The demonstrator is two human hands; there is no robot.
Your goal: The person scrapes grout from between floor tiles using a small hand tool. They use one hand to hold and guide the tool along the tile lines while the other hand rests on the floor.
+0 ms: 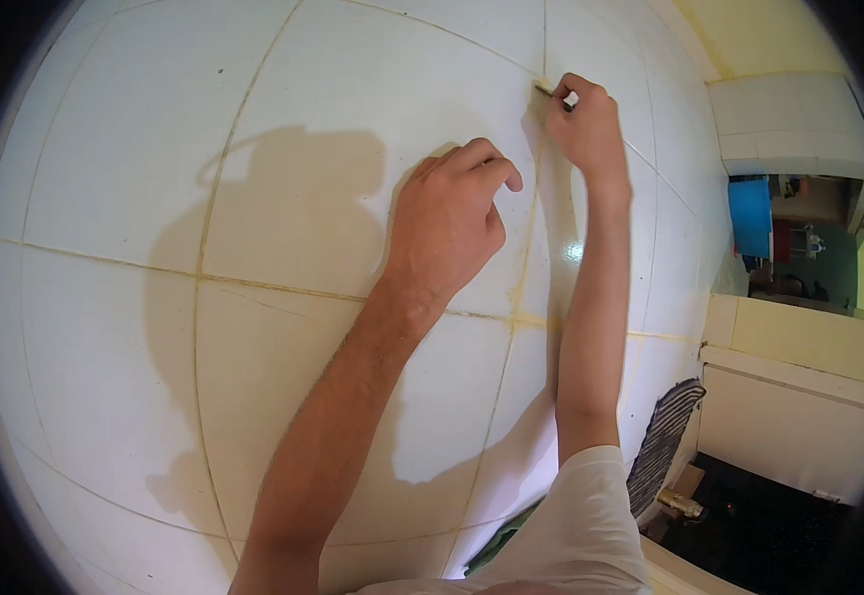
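Pinched in the fingers of my right hand [586, 129] is a slim tool [568, 102] with a thin dark tip and a white-and-black end. Its tip meets, or nearly meets, a grout line near a corner where white tiles [303, 79] join. What kind of tool it is I cannot make out, as my fingers cover much of it. My left hand [452, 203] is lower and to the left, against or just over the tiled surface. Its fingers are loosely bent, with a gap between forefinger and thumb, and nothing shows in them.
Yellowish stains run along the grout [518, 317] between my forearms. A dark striped mat or cloth [665, 441] lies at the lower right, close to a black opening [749, 526]. Farther right, a blue container [749, 218] stands among small items. Shadows of my arms fall across the tiles.
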